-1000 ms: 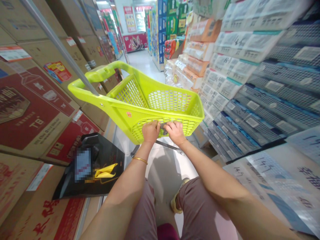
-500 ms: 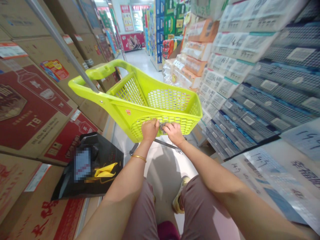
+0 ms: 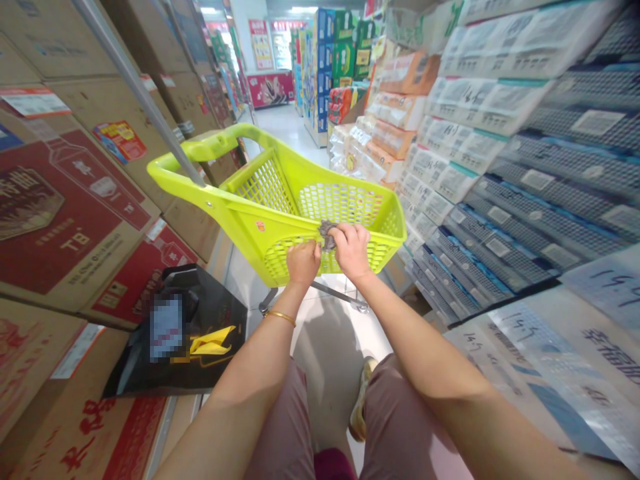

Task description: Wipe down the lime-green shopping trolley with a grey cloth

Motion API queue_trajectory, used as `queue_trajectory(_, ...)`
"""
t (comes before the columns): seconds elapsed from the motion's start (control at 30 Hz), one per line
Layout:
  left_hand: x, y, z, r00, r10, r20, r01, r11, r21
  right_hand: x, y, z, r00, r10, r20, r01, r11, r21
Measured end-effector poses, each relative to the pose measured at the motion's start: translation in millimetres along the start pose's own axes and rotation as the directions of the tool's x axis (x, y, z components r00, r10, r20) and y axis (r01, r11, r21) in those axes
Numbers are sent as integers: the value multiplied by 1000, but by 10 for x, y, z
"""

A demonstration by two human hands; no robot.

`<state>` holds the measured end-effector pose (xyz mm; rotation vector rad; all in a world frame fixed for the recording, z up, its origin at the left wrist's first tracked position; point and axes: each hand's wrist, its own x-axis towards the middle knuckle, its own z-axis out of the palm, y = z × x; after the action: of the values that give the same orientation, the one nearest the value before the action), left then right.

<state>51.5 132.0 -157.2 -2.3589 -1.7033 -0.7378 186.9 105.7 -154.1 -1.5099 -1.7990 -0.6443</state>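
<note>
A lime-green shopping cart (image 3: 240, 220) stands in front of me, side-on, its mesh basket at hand height. My right hand (image 3: 353, 248) is closed on a crumpled grey cloth (image 3: 327, 233) at the basket's near upper rim. Beside it my left hand (image 3: 303, 262) makes a fist against the mesh side. What its fingers hold, if anything, is hidden. A gold bangle (image 3: 280, 317) circles my left wrist. The cart's wheels rest on the floor below.
Stacked cartons (image 3: 65, 213) line the left side, with a black bag (image 3: 210, 373) low in front of them bearing a yellow cloth (image 3: 213, 341). A grey pole (image 3: 135, 87) slants down to the cart handle. Wrapped packs (image 3: 500, 193) rise on the right. Behind the cart runs a tiled aisle (image 3: 285, 123).
My right hand has moved up from the mesh side to the basket's rim with the grey cloth, which shows more now. My left hand stays nearly in place.
</note>
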Motion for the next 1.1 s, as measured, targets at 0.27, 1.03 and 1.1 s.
queue_trajectory(0.27, -44, -1, -13, 1000, 24, -7, -24, 1000, 5, -324, 33, 114, 972, -148, 181, 144, 989, 34)
queue_trajectory(1.03, -95, 320, 313, 992, 90, 87, -82, 992, -91, -200, 220, -284, 987, 39, 159, -64, 985, 158)
queue_trajectory(1.1, -83, 339, 330, 993, 84, 84, -75, 992, -104, -173, 233, -283, 988, 16, 153, -37, 991, 131)
